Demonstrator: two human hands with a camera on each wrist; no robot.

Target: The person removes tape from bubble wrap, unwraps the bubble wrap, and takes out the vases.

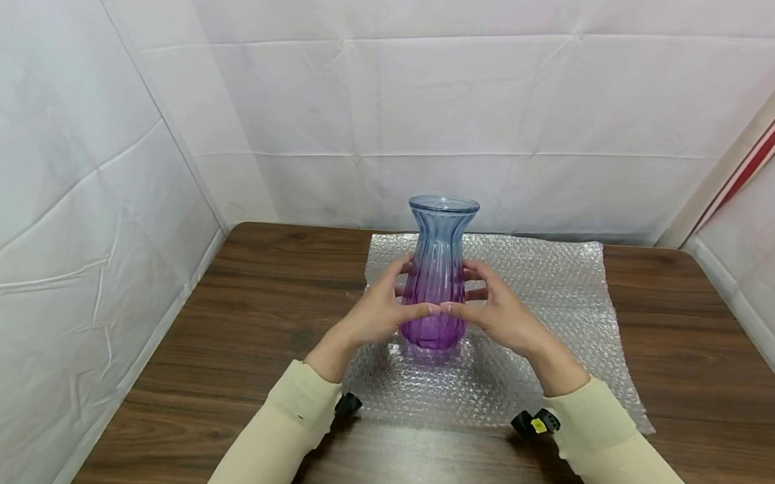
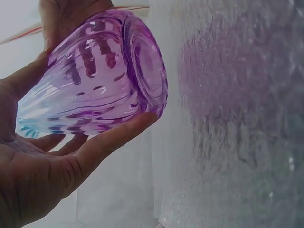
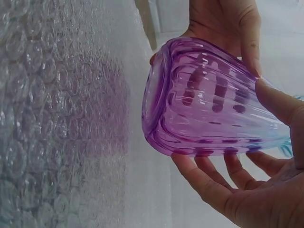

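Observation:
A ribbed glass vase [image 1: 437, 262], blue at its flared rim and purple at its base, stands upright between both hands. My left hand [image 1: 378, 310] holds it from the left with curled fingers, and my right hand [image 1: 502, 315] grips the opposite side. The two thumbs meet across the front of the vase. Both wrist views show a gap between the vase's base [image 2: 148, 64] and the bubble wrap [image 3: 61, 118], so the vase is slightly off the sheet. Some fingers are partly hidden behind the glass.
The bubble wrap sheet lies flat on a dark wooden table [image 1: 261, 316], reaching toward the back edge. White cloth walls [image 1: 433, 92] hang behind and at both sides. Small black wrist cameras [image 1: 348, 405] sit below the cream sleeves [image 1: 282, 429].

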